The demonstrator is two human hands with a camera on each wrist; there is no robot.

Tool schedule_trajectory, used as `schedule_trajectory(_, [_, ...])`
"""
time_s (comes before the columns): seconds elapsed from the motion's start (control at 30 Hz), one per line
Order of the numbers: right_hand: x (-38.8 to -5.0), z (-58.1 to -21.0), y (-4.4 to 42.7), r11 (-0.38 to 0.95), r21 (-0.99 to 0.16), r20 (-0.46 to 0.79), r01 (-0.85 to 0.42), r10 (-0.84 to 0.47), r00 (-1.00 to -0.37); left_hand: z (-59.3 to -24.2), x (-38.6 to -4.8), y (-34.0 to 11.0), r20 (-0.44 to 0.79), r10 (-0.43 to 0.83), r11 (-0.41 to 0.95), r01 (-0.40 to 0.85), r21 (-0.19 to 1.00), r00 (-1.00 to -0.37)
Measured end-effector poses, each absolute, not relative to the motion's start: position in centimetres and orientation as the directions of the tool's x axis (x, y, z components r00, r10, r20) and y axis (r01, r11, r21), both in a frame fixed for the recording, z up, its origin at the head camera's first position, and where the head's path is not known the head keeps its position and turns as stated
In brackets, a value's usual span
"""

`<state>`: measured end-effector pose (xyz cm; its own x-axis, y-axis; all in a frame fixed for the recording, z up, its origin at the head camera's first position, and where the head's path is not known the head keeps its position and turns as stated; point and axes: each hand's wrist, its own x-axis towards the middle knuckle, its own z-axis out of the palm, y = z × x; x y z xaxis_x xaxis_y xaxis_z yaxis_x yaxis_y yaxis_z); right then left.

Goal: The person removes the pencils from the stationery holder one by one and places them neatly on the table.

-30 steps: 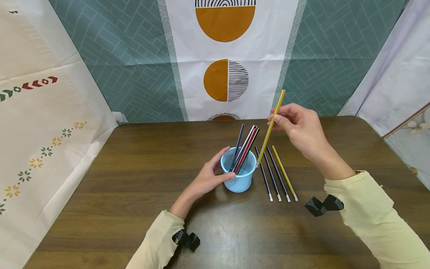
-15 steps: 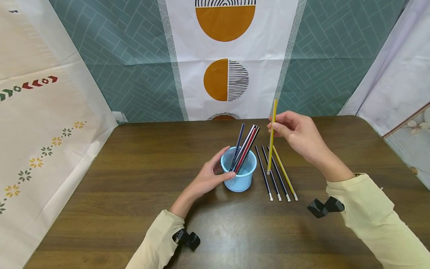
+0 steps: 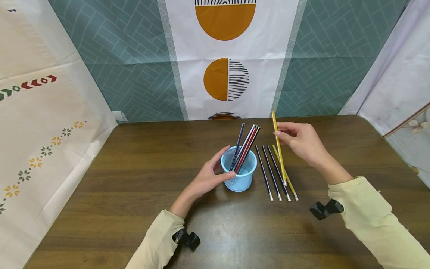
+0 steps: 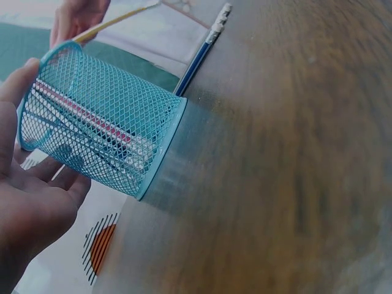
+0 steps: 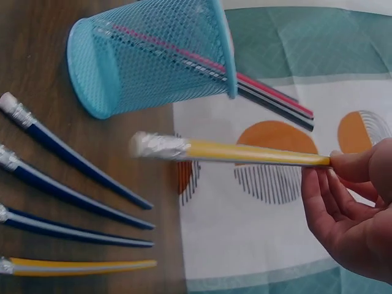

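A light-blue mesh pencil cup [image 3: 239, 184] stands upright on the table, with several pencils [image 3: 248, 148] leaning inside, dark, white and red among them. My left hand [image 3: 209, 177] holds it by the rim, thumb on the near side and fingers behind. In my right hand [image 3: 302, 142], thumb and fingertips pinch a yellow pencil [image 5: 254, 152], eraser end down, right of the cup. Below that pencil lie dark blue pencils [image 5: 79, 157] and another yellow pencil [image 5: 86, 266], side by side on the table. Whether the held pencil touches the table is unclear.
The brown wooden table [image 3: 134, 179] ends at a back edge against a hanging patterned cloth [image 3: 141, 63]. More cloth hangs at left and right. A small black camera sits at each sleeve cuff.
My right hand has lowered and shifted slightly right, carrying the yellow pencil from beside the cup's rim to over the row of pencils. The left hand and cup stay put.
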<state>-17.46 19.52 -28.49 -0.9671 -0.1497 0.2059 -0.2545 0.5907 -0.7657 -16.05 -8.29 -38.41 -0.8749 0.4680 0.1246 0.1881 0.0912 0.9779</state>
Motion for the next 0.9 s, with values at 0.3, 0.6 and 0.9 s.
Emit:
schedule_trajectory(0.3, [-17.9, -30.1, 20.2, 0.624, -0.738, 0.211, -0.257, -0.148, -0.966, -38.4, -16.0, -8.3, 0.122, 0.47, 0.091, 0.185, 0.978, -0.874])
schedule_trajectory(0.6, [-18.1, -31.3, 20.7, 0.628, -0.748, 0.176, -0.215, -0.126, -0.976, -38.3, -16.0, -8.2, 0.118, 0.469, 0.086, 0.178, 0.98, -0.875])
schedule_trajectory(0.9, [-18.8, -32.7, 21.4, 0.628, -0.757, 0.144, -0.184, -0.114, -0.983, -38.3, -16.0, -8.2, 0.118, 0.469, 0.087, 0.179, 0.98, -0.875])
